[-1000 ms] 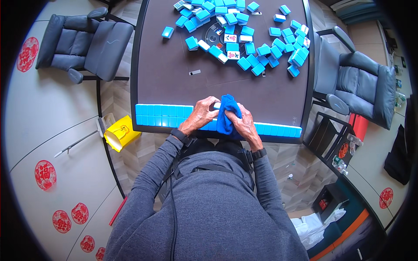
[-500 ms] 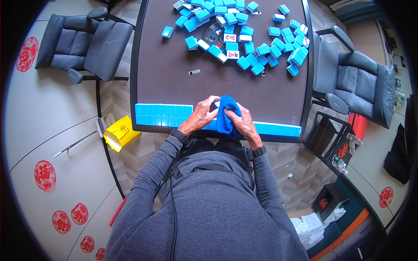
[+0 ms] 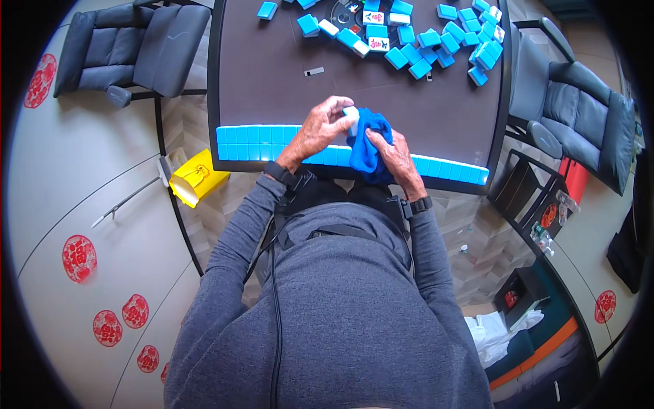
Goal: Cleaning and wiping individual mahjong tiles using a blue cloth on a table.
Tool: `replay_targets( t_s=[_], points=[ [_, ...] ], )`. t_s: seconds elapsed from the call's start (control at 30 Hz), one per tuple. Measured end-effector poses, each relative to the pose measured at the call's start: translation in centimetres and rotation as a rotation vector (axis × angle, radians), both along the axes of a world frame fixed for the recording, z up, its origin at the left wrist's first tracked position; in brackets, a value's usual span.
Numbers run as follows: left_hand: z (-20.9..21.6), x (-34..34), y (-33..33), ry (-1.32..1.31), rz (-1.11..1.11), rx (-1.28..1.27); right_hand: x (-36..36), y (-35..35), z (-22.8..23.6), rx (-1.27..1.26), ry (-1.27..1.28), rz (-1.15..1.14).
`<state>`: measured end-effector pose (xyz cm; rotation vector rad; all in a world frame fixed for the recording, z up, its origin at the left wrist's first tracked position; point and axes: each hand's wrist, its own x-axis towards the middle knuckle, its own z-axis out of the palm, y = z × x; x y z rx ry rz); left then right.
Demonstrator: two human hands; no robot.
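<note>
While your hands met over the near part of the surface [image 3: 272,88], the held tile [image 3: 351,113] sat between them, just past the neat row of tiles [image 3: 262,134] in view. Your left grip [image 3: 317,135] was parted by little more than the tile, thumb and fingertips seeming to pinch it; your right grip [image 3: 396,155] was closed around the bunched blue cloth [image 3: 365,161], which lapped the tile's right side. Rubbing well seemed to call for a light hold on the edges, the cloth pressed flat under your right thumb, and its loose folds lifted clear of the row. What showed of the tile ran roughly away from you, a white side exposed; with cloth over the rest, I could not tell its true long axis or where its printed face pointed. Farther out, loose tiles [image 3: 449,44] lay scattered, mostly blue side up.
</note>
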<state>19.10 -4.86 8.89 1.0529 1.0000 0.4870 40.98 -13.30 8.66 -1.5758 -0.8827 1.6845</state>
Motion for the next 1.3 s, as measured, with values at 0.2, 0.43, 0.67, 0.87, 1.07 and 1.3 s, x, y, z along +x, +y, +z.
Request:
replay_targets(
  t_s=[0.2, 0.43, 0.67, 0.87, 1.07, 1.3],
  points=[
    [-2.4, -2.2, 1.9, 0.458, -0.139, 0.463, 0.5, -0.7, 0.5, -0.001, -0.045, 0.045],
    [-8.2, -4.8, 1.3, 0.749, -0.335, 0.618, 0.8, -1.4, 0.4, -0.047, -0.075, 0.033],
    [-9.3, -5.2, 0.9, 0.856, -0.430, 0.740, 0.7, -1.8, 0.4, -0.079, -0.087, 0.037],
    [-8.6, -5.6, 0.4, 0.866, -0.533, 0.628, 1.0, -1.6, -0.2, -0.084, -0.099, 0.067],
    [-8.2, -5.6, -0.7, 0.895, -0.564, 0.633, 1.2, -1.5, 0.2, -0.091, -0.109, 0.067],
    [-9.0, -5.0, 0.2, 0.795, -0.492, 0.786, 1.6, -1.4, 0.6, -0.032, -0.114, 0.057]
  ],
)
